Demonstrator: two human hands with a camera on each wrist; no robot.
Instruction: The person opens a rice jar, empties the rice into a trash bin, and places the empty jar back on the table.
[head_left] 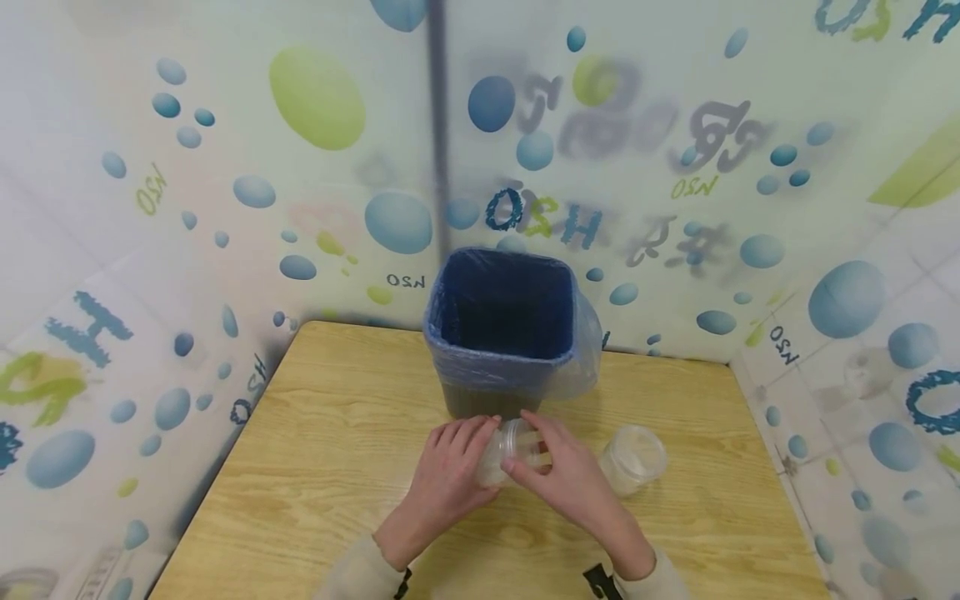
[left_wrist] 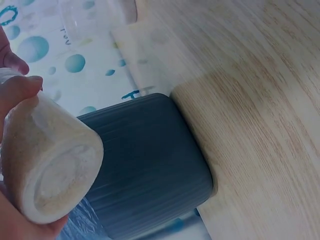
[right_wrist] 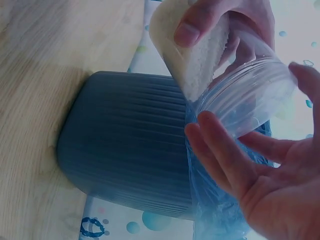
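A clear plastic jar [head_left: 491, 462] lies tilted on its side between both hands, in front of the bin. Whitish, grainy stuff fills its lower part; its exact kind cannot be told. My left hand [head_left: 447, 467] grips the jar body, whose round base [left_wrist: 62, 182] faces the left wrist camera. At the ridged, transparent mouth end [right_wrist: 252, 92], the fingers and thumb of my right hand [head_left: 566, 475] curl round the rim. Whether that end is a separate lid is hard to tell. A second clear jar [head_left: 633, 460] with pale contents stands just right of my right hand.
A dark ribbed bin [left_wrist: 150, 160] stands at the table's back, lined with a blue plastic bag [head_left: 502, 367] that hangs over its right side. Walls with blue and green dots [head_left: 397, 221] enclose the wooden table [head_left: 330, 433] at the back and sides.
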